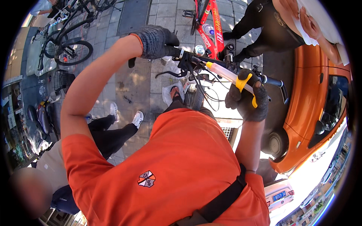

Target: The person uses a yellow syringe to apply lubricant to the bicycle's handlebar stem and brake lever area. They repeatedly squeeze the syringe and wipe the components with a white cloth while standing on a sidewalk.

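My left hand (156, 40), in a grey knitted glove, is closed around the left grip of a bicycle handlebar (188, 56). My right hand (247, 100), in a dark glove, holds a translucent tube-shaped tool with a yellow grip (230, 76). The tool's tip points at the middle of the handlebar, near the cables. A round silver bell (199, 49) sits on the bar. The right grip (272, 81) sticks out past my right hand. My orange shirt (173, 165) fills the lower half of the view.
A red bicycle frame (212, 26) stands just beyond the handlebar. An orange car (313, 105) is close on the right. One person in black trousers and white shoes (113, 130) sits at the left, another in black (264, 30) at top right. Parked bicycles (69, 45) stand at top left on grey paving.
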Demonstrator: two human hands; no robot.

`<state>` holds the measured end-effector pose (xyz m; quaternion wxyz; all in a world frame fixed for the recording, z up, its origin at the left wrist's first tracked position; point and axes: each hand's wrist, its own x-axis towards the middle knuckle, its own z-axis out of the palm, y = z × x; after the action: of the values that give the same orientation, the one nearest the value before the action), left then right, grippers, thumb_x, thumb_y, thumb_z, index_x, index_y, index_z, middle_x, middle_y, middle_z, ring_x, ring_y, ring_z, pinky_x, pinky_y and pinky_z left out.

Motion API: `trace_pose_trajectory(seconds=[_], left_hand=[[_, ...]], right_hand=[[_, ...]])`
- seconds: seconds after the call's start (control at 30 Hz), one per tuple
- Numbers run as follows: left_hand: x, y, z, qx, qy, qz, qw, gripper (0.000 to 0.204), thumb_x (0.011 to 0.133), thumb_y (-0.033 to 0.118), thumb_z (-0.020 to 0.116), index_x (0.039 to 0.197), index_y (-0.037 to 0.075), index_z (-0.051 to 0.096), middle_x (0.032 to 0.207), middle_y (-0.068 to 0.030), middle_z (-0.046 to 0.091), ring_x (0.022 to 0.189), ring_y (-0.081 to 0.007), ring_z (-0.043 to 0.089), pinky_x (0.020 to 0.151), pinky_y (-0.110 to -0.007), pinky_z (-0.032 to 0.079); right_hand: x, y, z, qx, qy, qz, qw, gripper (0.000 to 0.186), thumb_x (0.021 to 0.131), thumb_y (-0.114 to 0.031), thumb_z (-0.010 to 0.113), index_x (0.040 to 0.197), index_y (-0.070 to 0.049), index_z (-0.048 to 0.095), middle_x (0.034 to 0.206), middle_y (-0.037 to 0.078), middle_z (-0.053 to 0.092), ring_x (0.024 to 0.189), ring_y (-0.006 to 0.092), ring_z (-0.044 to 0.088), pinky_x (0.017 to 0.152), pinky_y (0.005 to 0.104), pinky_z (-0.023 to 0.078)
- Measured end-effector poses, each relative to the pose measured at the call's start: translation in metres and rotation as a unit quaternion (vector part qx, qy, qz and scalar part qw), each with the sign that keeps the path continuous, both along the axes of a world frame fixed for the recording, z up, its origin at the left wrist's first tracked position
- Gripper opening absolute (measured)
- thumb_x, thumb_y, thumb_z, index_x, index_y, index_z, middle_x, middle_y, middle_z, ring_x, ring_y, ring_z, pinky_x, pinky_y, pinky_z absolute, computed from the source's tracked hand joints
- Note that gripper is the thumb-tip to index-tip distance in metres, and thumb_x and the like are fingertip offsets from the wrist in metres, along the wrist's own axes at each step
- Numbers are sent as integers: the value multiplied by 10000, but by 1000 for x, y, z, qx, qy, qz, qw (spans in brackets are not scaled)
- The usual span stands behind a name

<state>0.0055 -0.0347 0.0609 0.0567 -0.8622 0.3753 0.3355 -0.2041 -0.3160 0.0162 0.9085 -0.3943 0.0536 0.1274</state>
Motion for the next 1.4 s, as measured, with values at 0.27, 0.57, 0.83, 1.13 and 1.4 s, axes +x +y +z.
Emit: trace_pose_trajectory(seconds=[0.27, 0.57, 0.83, 1.13, 1.4], left_hand=[[-29, 16, -34, 16, -155, -37, 987, 658, 861, 386, 802, 1434, 136, 597, 1324, -139, 690, 1198, -306, 680, 1026, -428, 544], [-1, 42, -73, -90, -176, -101, 975, 532, 915, 364, 752, 1334, 74, 599, 1200, -178, 699, 1110, -351, 696, 922, -479, 554], [-32, 2, -14, 0, -136, -70, 988, 725, 883, 425, 775, 1447, 65, 498, 1351, -184, 609, 1241, -347, 618, 1029, -484, 493], [-39, 1, 9, 22, -133, -43, 990, 948, 848, 495, 802, 1575, 54, 383, 1521, -191, 509, 1388, -342, 530, 1149, -489, 424], [-5, -11, -43, 39, -188, -87, 978, 587, 917, 406, 716, 1386, 81, 576, 1285, -173, 661, 1194, -361, 650, 1027, -494, 501]], right_hand=[[32, 26, 38, 11, -25, -35, 999, 468, 1021, -459, 650, 1255, -55, 641, 799, 105, 634, 685, 213, 647, 593, 351, 546], [93, 74, 141, -386, -297, -57, 872, 497, 906, -319, 865, 1301, -68, 696, 1018, 65, 742, 930, 158, 724, 866, 320, 586], [69, 96, 210, -491, -466, -71, 733, 516, 895, -306, 876, 1303, -50, 693, 1082, 32, 731, 994, 134, 692, 885, 300, 570], [67, 87, 209, -505, -463, -86, 723, 522, 887, -307, 882, 1296, -44, 693, 1088, 25, 726, 979, 126, 688, 873, 295, 568], [56, 78, 179, -480, -278, -90, 827, 527, 881, -308, 887, 1290, -39, 693, 1094, 19, 722, 966, 118, 685, 863, 290, 567]])
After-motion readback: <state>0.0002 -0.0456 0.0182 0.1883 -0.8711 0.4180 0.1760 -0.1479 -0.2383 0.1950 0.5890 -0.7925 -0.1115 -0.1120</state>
